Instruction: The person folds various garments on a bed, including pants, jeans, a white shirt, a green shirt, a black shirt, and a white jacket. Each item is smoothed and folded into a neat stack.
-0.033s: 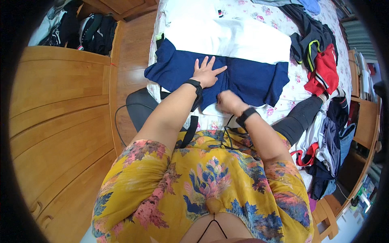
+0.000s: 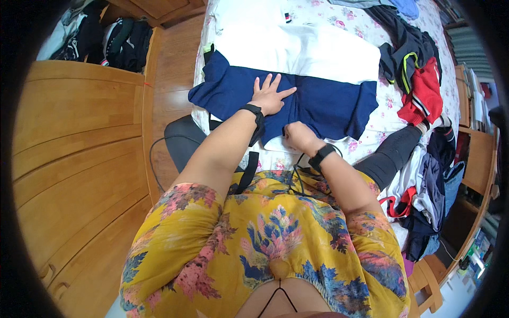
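Note:
A white and navy shirt point(image 2: 334, 100) lies spread across the bed in front of me, its navy part nearer to me and its white part beyond. My left hand point(image 2: 269, 97) rests flat on the navy cloth, fingers spread. Lower and to its right, my right hand point(image 2: 301, 137) is closed at the near edge of the navy cloth and seems to pinch it; the fingertips are mostly hidden. A bit of white cloth shows beneath that edge.
The bed has a floral sheet point(image 2: 389, 100). On the right lie a red garment point(image 2: 427, 93), dark clothes point(image 2: 411, 40) and a mixed pile of clothes point(image 2: 424, 185). A wooden cabinet point(image 2: 79, 116) holding clothes stands on the left. A thin dark cable point(image 2: 154, 159) loops near my legs.

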### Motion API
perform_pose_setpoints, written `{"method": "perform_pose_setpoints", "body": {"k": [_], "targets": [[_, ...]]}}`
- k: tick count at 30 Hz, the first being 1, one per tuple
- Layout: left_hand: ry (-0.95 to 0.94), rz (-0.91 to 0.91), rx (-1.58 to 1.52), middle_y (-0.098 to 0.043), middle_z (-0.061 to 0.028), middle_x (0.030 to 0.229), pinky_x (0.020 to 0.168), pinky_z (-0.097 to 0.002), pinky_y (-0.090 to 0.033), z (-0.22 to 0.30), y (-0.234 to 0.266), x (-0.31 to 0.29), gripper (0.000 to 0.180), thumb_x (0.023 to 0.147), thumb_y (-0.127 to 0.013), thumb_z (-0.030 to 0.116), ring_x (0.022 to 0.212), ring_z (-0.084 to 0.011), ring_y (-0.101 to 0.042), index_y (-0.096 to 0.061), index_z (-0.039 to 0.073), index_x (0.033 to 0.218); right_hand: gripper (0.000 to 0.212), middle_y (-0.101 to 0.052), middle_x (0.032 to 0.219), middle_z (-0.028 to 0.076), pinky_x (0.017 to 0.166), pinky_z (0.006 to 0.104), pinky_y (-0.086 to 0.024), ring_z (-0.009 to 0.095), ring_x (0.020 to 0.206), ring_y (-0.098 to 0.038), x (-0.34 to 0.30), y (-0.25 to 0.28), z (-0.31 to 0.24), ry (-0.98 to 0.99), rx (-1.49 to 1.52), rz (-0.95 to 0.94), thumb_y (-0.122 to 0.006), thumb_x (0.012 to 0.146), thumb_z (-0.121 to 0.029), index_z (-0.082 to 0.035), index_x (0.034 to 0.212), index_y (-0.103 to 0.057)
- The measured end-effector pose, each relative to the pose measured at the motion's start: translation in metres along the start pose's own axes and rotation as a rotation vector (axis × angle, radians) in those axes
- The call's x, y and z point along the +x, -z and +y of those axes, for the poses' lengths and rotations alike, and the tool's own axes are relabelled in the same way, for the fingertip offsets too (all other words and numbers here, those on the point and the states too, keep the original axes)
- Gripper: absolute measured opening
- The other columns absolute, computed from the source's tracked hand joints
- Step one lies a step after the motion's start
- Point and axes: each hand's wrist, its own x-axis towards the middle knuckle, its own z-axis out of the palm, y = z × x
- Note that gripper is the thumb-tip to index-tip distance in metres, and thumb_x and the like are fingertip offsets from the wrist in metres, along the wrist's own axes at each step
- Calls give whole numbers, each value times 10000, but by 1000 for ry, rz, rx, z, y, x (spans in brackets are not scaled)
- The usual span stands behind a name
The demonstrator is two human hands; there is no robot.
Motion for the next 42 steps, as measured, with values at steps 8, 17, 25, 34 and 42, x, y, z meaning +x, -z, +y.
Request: {"method": "perform_pose_setpoints", "body": {"k": [8, 17, 25, 34, 42], "targets": [[-198, 96, -519, -546, -217, 1269, 1037, -367, -376, -40, 51, 11, 421, 875, -594, 263, 1223, -331, -490, -563, 170, 1284, 190, -679, 796, 72, 585, 261, -524, 122, 677, -639, -28, 106, 56, 216, 677, 337, -657, 859, -148, -15, 994, -677], [449, 547, -561, -545, -252, 1242, 978, -358, -419, -173, 126, 64, 523, 857, -606, 287, 1140, -347, -538, -525, -37, 1260, 314, -645, 795, 103, 617, 300, -453, 162, 701, -584, -5, 209, 250, -688, 679, 760, -629, 848, -330, -20, 890, -657], [514, 552, -1319, -565, -220, 1214, 923, -329, -467, -175, 126, 96, 544, 832, -673, 133, 1053, -270, -592, -468, -27, 1309, 227, -654, 870, 42, 721, 269, -460, 156, 792, -603, -7, 213, 232, -494, 1303, 955, -708, 829, -225, -47, 961, -660], [-4, 474, -1817, -607, -40, 990, 556, -195, -434, -164, 154, -14, 511, 854, -570, -41, 709, -28, -504, -464, 37, 1348, 367, -648, 1103, 107, 942, 394, -465, 245, 1022, -624, -91, 208, 178, -74, 1705, 720, -595, 852, -198, -17, 1169, -560], [-31, 559, -1566, -620, -29, 1067, 792, -216, -435, -136, 151, -156, 514, 794, -706, 127, 920, -88, -559, -535, 32, 1271, 344, -657, 1091, 106, 909, 379, -476, 223, 1005, -625, -170, 180, 103, 109, 1683, 557, -613, 887, -245, -15, 1143, -592]]}}
